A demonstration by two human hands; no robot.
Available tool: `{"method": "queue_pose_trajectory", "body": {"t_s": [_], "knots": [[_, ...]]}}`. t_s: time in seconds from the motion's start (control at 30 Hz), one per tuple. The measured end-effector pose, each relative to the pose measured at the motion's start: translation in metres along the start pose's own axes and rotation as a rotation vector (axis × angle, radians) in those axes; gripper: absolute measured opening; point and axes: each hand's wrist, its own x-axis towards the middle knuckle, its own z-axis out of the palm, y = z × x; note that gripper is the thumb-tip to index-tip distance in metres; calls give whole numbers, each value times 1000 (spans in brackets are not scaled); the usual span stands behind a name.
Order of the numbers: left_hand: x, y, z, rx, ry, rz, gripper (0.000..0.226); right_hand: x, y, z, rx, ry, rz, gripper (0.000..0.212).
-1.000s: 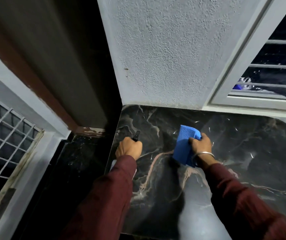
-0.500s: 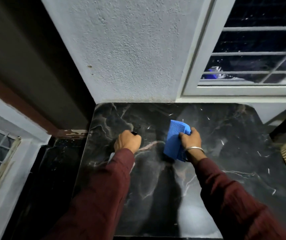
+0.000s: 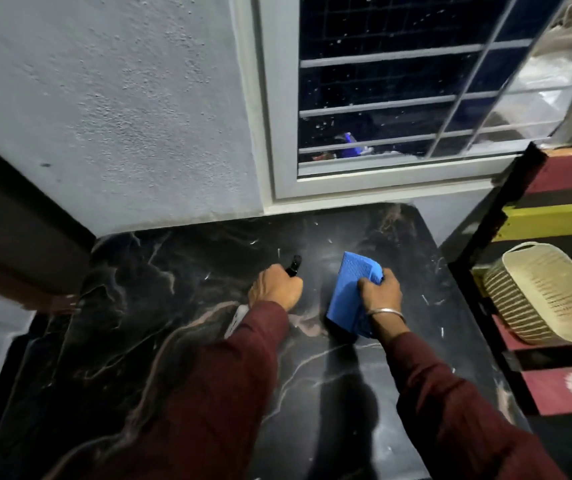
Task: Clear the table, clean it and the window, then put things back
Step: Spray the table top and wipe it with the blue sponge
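The two sleeves enter from the bottom of the frame and meet the work at centre; the table, a dark marbled top, fills the lower half and carries nothing but the hands and what they hold.

Left hand, centre frame: fist closed around a spray bottle; only the black nozzle shows past the knuckles and a pale sliver of the body below the wrist; nozzle points toward the far edge, low over the surface.

Right hand, just right of centre: fingers clamped on a folded blue cloth; the cloth hangs down from the grip with its lower fold near or on the tabletop; whether it presses flat cannot be told.

Step in hand, as judged: wet the surface, then wipe.
- Spray in short bursts across the far half, where pale flecks and a faint haze lie; keep the nozzle low so mist stays off the wall.
- Open the cloth flatter under the palm; a bunched cloth wipes a narrow track.
- Wipe from the far edge toward the near edge in overlapping passes; carry the flecks off the near edge rather than toward the wall joint.

Right of the table, centre right of frame: a cream ribbed basket on a striped surface, apart from the table.

Upper centre and right: the window, barred, its glass spotted with white specks; it appears not yet cleaned.
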Motion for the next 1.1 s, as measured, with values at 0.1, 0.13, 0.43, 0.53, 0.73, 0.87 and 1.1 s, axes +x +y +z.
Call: {"method": "queue_pose_trajectory", "body": {"t_s": [0.1,0.13,0.43,0.53,0.73,0.87,1.1], "knots": [[-4,28,21,34,9,72,34,17,9,-21,4,37,22,17],[-4,38,29,40,0,86,34,22,12,-28,10,50,31,17],[-11,92,66,199,-90,211,32,50,26,-79,31,167,74,21],[-16,99,73,285,-144,257,33,52,26,-89,31,218,102,23],[-24,88,76,386,-136,320,30,41,25,-100,-25,261,122,28],[-32,75,74,448,-193,354,33,23,26,-108,-96,356,145,27],[-72,52,66,556,-292,491,22,-26,33,-135,-78,506,158,28]]}}
